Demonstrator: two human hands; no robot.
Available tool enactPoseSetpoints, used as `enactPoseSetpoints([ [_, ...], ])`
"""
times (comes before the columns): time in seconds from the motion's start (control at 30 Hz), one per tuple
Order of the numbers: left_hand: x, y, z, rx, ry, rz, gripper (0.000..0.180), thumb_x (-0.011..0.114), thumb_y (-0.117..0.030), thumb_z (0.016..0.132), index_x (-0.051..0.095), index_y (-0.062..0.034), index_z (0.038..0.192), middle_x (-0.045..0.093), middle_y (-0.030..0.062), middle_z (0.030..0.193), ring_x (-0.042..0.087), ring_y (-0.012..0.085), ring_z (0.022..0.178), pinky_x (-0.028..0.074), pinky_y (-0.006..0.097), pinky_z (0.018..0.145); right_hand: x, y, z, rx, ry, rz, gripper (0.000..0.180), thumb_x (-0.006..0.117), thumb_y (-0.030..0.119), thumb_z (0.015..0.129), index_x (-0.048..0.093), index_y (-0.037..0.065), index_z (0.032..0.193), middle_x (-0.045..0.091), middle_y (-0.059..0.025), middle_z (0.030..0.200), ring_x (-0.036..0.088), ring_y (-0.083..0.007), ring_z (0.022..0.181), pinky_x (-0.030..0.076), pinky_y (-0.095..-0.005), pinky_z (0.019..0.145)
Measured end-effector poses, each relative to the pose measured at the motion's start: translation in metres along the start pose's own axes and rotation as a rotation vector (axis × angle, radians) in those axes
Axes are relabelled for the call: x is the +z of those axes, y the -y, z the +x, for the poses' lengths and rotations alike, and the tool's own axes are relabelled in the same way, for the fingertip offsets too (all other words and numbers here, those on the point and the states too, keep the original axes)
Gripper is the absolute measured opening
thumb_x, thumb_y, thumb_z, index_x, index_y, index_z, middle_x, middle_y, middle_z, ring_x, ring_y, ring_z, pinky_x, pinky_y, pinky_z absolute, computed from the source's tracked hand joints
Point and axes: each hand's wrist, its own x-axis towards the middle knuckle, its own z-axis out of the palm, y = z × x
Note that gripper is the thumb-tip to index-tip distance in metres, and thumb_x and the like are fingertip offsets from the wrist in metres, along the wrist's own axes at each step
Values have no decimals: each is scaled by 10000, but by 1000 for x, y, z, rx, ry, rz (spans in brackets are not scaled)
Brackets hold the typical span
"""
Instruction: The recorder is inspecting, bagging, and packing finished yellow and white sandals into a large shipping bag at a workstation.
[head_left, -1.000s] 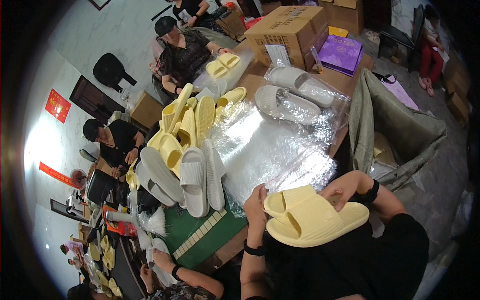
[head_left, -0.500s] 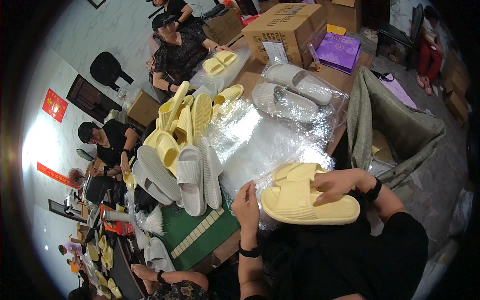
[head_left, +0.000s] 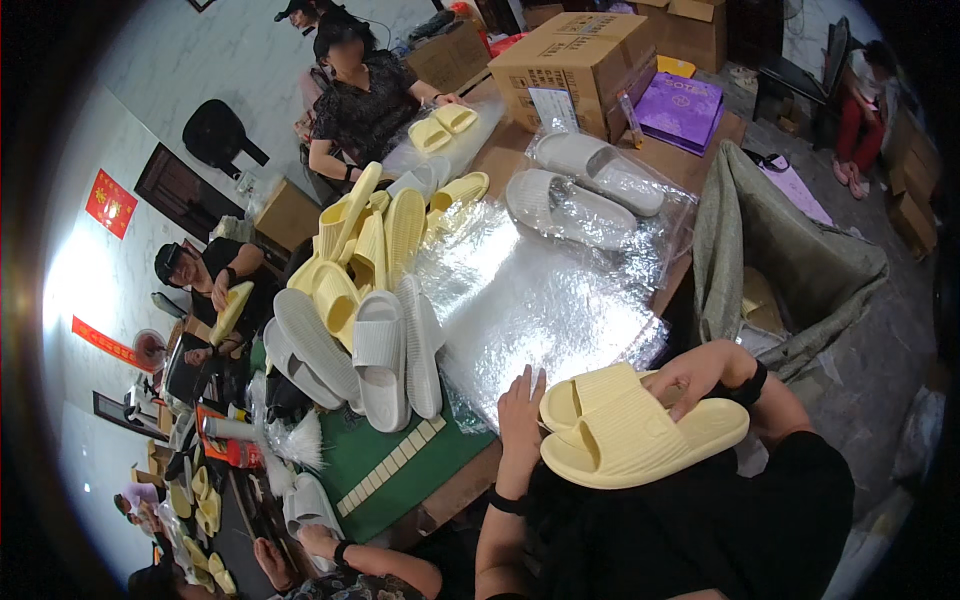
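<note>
My right hand point(head_left: 692, 378) grips a pair of pale yellow slide slippers point(head_left: 620, 440) close in front of my body, fingers curled round them behind the straps. Just left of the toes, my left hand point(head_left: 520, 415) has its fingers stretched out at the near edge of a stack of clear plastic bags point(head_left: 560, 300). Part of that hand lies close beside the slippers; whether it touches them I cannot tell. Farther up the table, a pair of grey slippers point(head_left: 570, 205) lies in clear plastic.
Yellow slippers point(head_left: 365, 250) and grey slippers point(head_left: 380, 365) are heaped left of the bags, beside a green mat point(head_left: 400, 470). A cardboard box point(head_left: 575, 75) and purple packages point(head_left: 680, 110) stand at the back. An open sack point(head_left: 725, 240) is at right. Co-workers handle slippers at left and far.
The yellow slippers in my right hand have shifted right and slightly down. My left hand has gone from a pinch to stretched fingers. At lower left, a co-worker's hand has reached the grey slippers.
</note>
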Motion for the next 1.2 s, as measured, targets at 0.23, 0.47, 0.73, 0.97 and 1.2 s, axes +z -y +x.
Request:
enactPoseSetpoints([
  [0.23, -28, -12, 12, -25, -106, 15, 568, 511, -105, 791, 373, 4, 1331, 437, 142, 1336, 461, 287, 1136, 346, 423, 903, 5, 12, 14, 309, -232, -359, 450, 490, 371, 922, 538, -27, 1126, 576, -118, 877, 534, -155, 782, 425, -302, 643],
  [0.47, -45, -35, 12, -9, -199, 32, 601, 487, -39, 744, 372, -13, 1334, 399, 122, 1377, 369, 321, 1252, 233, 496, 1015, 11, 15, 25, 530, -423, -678, 522, 515, 439, 870, 539, -6, 1143, 580, -202, 921, 574, -306, 845, 448, -368, 733],
  [0.73, -59, -78, 11, 208, 71, -184, 807, 604, -156, 679, 253, -68, 1400, 256, 97, 1460, 236, 350, 1333, 104, 641, 1012, 12, -9, 57, 397, -599, -1017, 472, 556, 395, 835, 553, 17, 1117, 550, -194, 1018, 510, -342, 981, 436, -406, 806],
  [0.97, -44, -92, 5, 481, -66, -328, 645, 622, -68, 772, 335, -3, 1346, 327, 146, 1416, 281, 336, 1321, 168, 540, 1051, -28, -54, 114, 145, -908, -1231, 391, 572, 294, 792, 546, 51, 1098, 539, -198, 999, 509, -349, 943, 440, -411, 763],
  [1.2, -15, -79, -5, 342, -170, -218, 669, 640, -101, 758, 329, 46, 1332, 376, 220, 1365, 336, 376, 1281, 223, 505, 1025, -51, -49, 164, 88, -876, -1133, 382, 566, 300, 770, 543, 40, 1049, 548, -204, 912, 520, -368, 872, 427, -456, 716],
])
